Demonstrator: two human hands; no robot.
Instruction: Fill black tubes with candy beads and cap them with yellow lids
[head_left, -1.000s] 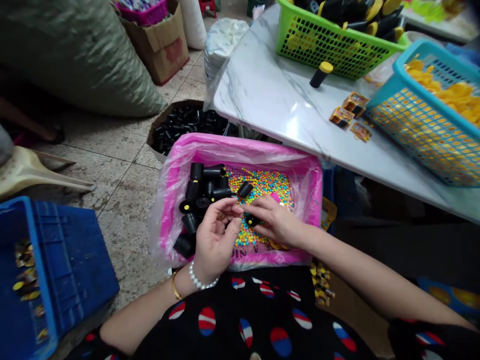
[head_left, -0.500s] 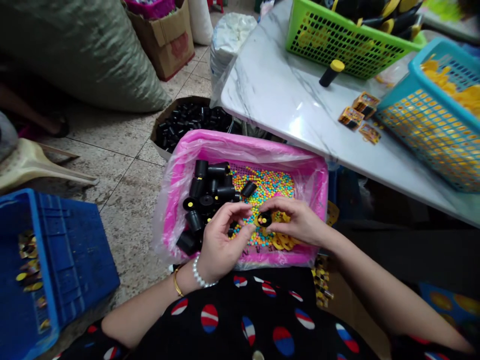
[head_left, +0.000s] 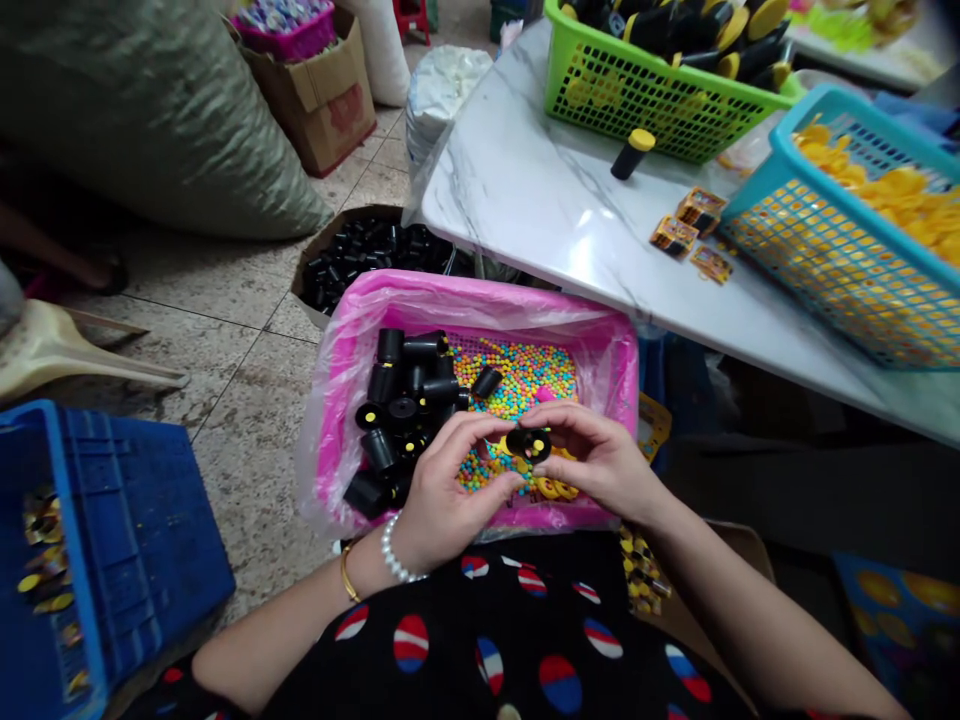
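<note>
Between my two hands is a small black plastic tube (head_left: 528,445), its opening facing me and a yellow bit showing inside. My right hand (head_left: 604,460) grips it from the right with thumb and fingers. My left hand (head_left: 457,475) closes on it from the left, fingertips at its edge; their exact contact is partly hidden. Both hands are over a pink basket (head_left: 628,370) lined with clear plastic. Inside it, several black tubes (head_left: 381,452) lie at the left, colourful candy balls (head_left: 525,375) fill the middle, and yellow plastic pieces (head_left: 553,488) lie by my right hand.
A marble-patterned table (head_left: 517,170) holds a green basket (head_left: 667,115), a blue basket (head_left: 832,240), a capped black tube (head_left: 632,153) and small printed packs (head_left: 675,236). A box of black tubes (head_left: 375,250) stands behind the pink basket. A blue crate (head_left: 150,540) is at left.
My left hand has come in to the black tube, closing the gap to my right hand. The tube now shows its opening more fully. The view has shifted slightly.
</note>
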